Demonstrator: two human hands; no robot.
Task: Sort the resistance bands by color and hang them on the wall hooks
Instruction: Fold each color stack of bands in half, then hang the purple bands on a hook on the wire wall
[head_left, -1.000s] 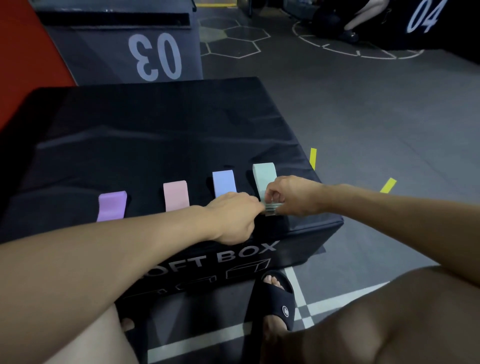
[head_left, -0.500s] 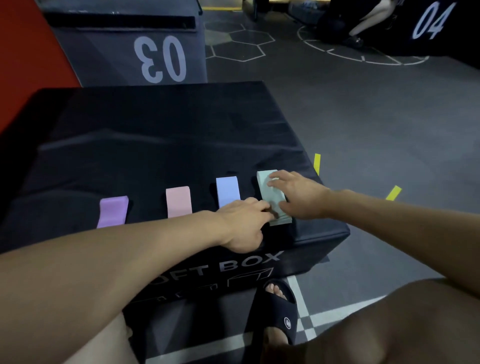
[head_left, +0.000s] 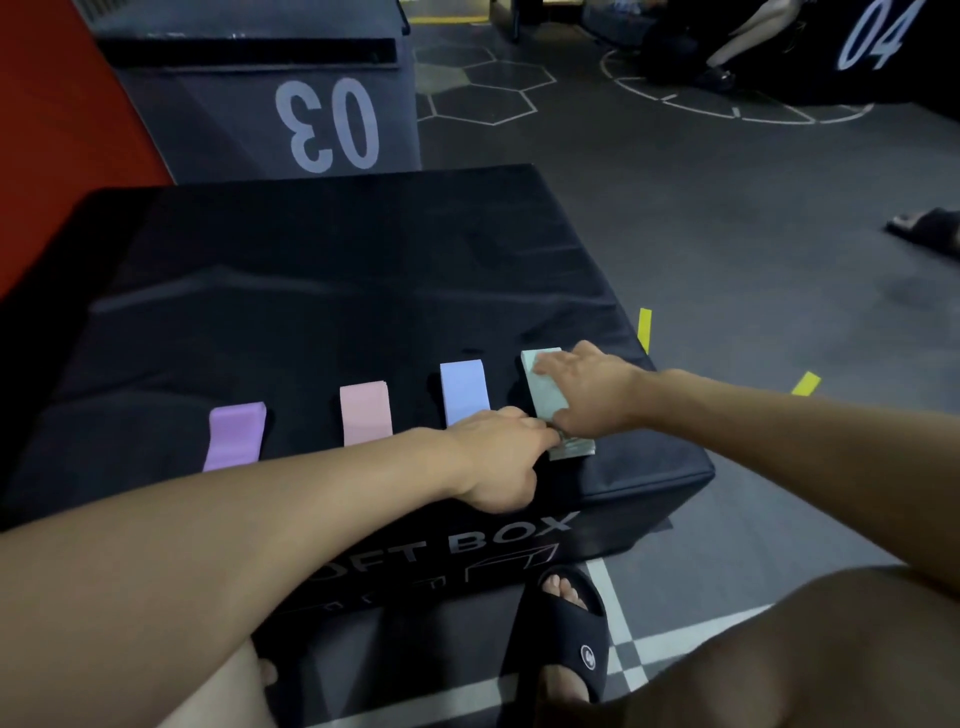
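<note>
Black soft box (head_left: 311, 291): I am flattening my right hand (head_left: 587, 395), fingers straight, on the green bands (head_left: 543, 400); my left hand (head_left: 498, 457) is pinching their near end, risking toppling the stack.

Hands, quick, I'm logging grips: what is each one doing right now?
Left hand: fingers curled, pinching the near end of the mint green band stack.
Right hand: open, fingers spread flat, pressing on top of the same stack.

Black box (head_left: 597, 499) reads "FT BOX"; grey block (head_left: 249, 119) "03".
</note>
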